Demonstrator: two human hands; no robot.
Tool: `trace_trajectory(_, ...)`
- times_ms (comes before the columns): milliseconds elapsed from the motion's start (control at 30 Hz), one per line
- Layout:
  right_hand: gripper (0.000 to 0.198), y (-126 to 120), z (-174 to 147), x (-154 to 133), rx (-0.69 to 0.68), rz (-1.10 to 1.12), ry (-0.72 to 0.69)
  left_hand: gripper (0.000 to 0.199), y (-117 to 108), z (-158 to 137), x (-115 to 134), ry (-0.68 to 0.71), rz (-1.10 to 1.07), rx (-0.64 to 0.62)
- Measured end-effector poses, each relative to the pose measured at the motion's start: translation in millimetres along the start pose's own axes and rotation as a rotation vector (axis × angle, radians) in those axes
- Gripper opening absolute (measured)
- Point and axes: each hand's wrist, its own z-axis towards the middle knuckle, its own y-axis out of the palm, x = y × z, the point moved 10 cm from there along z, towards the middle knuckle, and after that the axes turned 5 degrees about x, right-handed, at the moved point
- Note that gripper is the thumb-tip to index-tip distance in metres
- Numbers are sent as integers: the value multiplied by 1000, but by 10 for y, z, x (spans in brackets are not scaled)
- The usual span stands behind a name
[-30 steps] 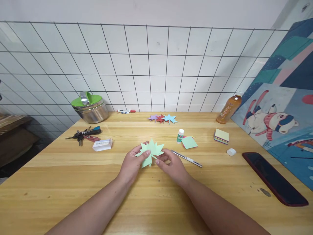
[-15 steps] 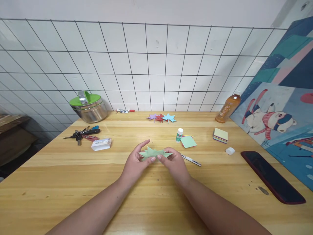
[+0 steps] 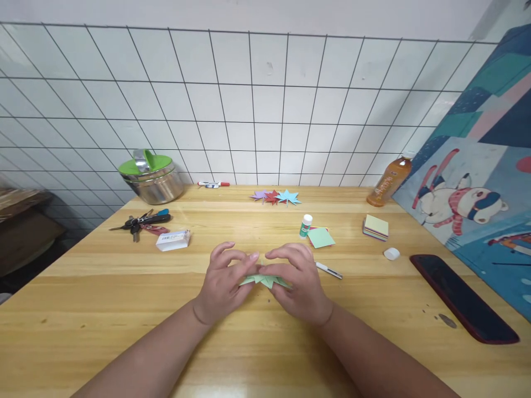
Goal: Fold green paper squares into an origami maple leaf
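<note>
A pale green folded-paper leaf (image 3: 265,281) with pointed tips is between my two hands, low over the middle of the table. My left hand (image 3: 226,279) grips its left side, index finger over the top edge and the other fingers raised and curled. My right hand (image 3: 301,279) holds the right side, its fingers bent over the top and the thumb beneath. Parts of the leaf are hidden behind the fingers. Just right of my right hand lies a white pen-like utility knife (image 3: 329,270). Behind it a glue stick (image 3: 306,226) stands upright beside green square paper (image 3: 321,237).
Purple (image 3: 260,195), red (image 3: 272,197) and blue paper leaves (image 3: 288,197) lie by the wall. Leftward are a steel pot (image 3: 154,182), keys (image 3: 136,224) and a small white box (image 3: 173,240). Rightward are a paper stack (image 3: 375,227), a white cap (image 3: 391,254), a phone (image 3: 462,298) and a bottle (image 3: 389,179).
Both hands have turned over, so their backs and bent fingers now cover the leaf's top. The green leaf has dropped slightly and tilted flatter. The camera view has shifted a little.
</note>
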Motion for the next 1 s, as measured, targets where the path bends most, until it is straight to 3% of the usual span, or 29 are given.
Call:
trace_trajectory(400, 24, -101, 21, -86, 81, -36, -51, 65, -24, 0, -26, -26, -49, 23)
trace_trajectory(633, 25, -99, 29, -34, 91, 14, -7, 31, -39, -4, -79, -20, -70, 7)
trace_trajectory(1000, 26, -108, 23, 11, 96, -12, 4, 28, -28, 10, -122, -40, -50, -39)
